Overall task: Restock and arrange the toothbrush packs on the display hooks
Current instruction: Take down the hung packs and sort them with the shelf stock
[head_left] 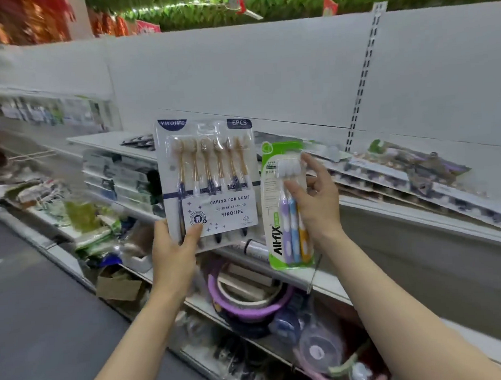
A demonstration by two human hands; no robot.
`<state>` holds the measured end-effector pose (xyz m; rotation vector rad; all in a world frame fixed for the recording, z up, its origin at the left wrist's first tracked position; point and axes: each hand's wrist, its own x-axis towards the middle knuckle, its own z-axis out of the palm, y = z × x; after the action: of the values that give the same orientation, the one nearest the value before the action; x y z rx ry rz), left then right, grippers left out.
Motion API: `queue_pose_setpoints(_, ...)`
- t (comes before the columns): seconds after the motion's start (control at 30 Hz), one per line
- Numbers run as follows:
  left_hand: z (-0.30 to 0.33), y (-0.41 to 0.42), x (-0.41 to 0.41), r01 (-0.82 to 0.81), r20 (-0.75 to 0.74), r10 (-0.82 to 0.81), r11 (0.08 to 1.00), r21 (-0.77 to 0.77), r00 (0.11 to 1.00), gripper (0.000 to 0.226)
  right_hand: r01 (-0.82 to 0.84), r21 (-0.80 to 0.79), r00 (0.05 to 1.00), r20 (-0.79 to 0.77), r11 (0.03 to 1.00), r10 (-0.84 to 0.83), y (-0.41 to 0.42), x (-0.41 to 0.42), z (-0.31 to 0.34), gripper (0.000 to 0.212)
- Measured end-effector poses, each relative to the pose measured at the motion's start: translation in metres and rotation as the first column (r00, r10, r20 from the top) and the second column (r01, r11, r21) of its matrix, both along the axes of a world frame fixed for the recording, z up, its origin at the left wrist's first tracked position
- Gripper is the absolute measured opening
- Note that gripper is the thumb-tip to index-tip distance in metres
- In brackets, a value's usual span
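Note:
My left hand [174, 250] grips the bottom edge of a white YIKOJIFE toothbrush pack [208, 174] with several gold-handled brushes, held upright in front of the shelves. My right hand [316, 204] holds a narrow green All-fix toothbrush pack [285, 217] with three brushes, purple, blue and yellow, upright just right of the white pack. More toothbrush packs [415, 171] lie flat in rows on the sloping shelf to the right. No display hook is clearly visible near the two packs.
A white back panel [267, 74] with a slotted upright [362, 78] rises behind the shelves. Boxed goods [119, 178] are stacked at left. Below sit purple basins [248, 293], a cardboard box [118, 287] and plastic wares. Grey floor [33, 314] lies at left.

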<state>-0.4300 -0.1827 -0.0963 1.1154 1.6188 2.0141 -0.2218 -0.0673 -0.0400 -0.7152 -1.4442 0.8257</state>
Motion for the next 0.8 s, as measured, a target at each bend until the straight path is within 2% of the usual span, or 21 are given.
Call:
queue_pose_setpoints(0.17,-0.009,-0.026,-0.125,-0.088,-0.021,0.088,0.996,-0.008,0.996,0.024,-0.093,-0.01,0.993,0.069,0.996,0.093,-0.004,-0.143,-0.01,0.054)
queue_pose_setpoints(0.4,-0.037,-0.032,-0.299,-0.248,0.044,0.249,0.968,-0.027,0.968,0.026,-0.173,-0.035,0.984,0.042,0.984,0.175,0.023,-0.337,-0.024,0.05)
queue_pose_setpoints(0.63,-0.059,0.003,-0.484,-0.361,0.058,0.364,0.931,-0.062,0.93,0.028,-0.257,-0.006,0.966,0.024,0.966,0.257,0.087,-0.543,-0.045,0.041)
queue_pose_setpoints(0.8,-0.036,0.048,-0.626,-0.447,0.025,0.45,0.89,-0.093,0.892,0.029,-0.33,-0.062,0.944,-0.02,0.942,0.329,0.14,-0.696,-0.033,0.032)
